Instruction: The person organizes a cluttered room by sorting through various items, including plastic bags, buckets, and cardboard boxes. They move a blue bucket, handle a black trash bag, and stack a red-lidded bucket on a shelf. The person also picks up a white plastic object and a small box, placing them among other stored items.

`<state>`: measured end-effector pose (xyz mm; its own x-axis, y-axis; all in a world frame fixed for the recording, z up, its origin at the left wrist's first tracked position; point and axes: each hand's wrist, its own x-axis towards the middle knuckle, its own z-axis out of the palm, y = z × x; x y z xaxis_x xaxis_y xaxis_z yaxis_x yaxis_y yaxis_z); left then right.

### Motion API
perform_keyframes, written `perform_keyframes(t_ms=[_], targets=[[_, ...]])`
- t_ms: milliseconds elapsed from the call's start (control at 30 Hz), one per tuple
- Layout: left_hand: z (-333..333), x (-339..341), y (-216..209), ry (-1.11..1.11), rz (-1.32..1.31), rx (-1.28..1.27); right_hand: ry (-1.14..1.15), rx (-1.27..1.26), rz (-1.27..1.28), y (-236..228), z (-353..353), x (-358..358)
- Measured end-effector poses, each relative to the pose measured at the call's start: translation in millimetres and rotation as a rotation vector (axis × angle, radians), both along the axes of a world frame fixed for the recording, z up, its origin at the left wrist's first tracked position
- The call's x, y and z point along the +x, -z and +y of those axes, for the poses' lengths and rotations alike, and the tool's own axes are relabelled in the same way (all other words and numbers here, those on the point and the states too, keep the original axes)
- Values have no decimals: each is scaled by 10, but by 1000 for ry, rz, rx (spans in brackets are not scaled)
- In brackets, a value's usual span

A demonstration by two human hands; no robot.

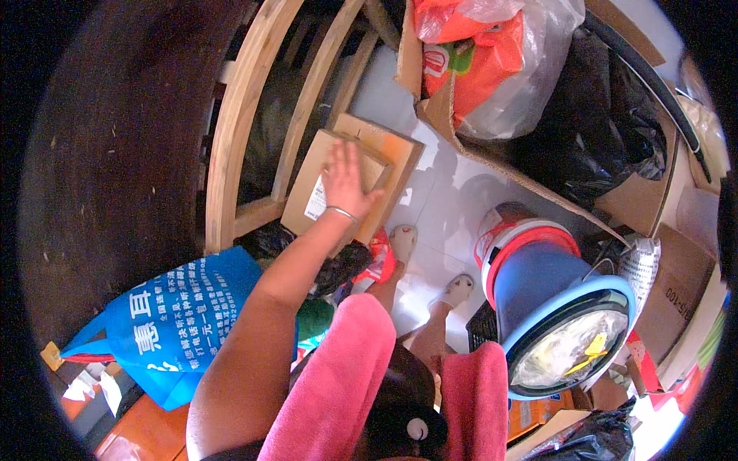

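My left hand (346, 180) lies flat with fingers stretched over a small flat cardboard box (307, 178), its palm down and a thin bangle at the wrist. The box carries a white label and rests on a larger flat cardboard piece (401, 154) that shows an orange patch. Both lean or lie beside a wooden slatted frame (240, 115). Dark plastic and a red bag (380, 260) sit just below the boxes, partly behind my forearm. My right hand is out of view.
A blue printed bag (184, 315) stands at the left. Stacked buckets (530, 269) with a clear plastic bundle on top are at the right. A large open carton (530, 180) holds plastic bags. Pink cloth (338, 376) hangs at the bottom, above my feet on pale floor tiles.
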<state>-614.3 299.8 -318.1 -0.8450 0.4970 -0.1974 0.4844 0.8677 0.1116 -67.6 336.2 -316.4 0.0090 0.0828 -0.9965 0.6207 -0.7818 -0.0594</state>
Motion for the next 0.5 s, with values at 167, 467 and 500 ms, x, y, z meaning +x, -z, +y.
perform_keyframes(t_ms=[167, 467, 500], targets=[[-710, -223, 181, -682, -69, 70, -2, 46, 154, 190, -75, -578], [-1671, 32, 459, -620, -118, 147, -79, 85, 454, -4, 306, -2536], [-1689, 9, 468, -602, -134, 129, -107, 80, 474, 4, 332, -2661]])
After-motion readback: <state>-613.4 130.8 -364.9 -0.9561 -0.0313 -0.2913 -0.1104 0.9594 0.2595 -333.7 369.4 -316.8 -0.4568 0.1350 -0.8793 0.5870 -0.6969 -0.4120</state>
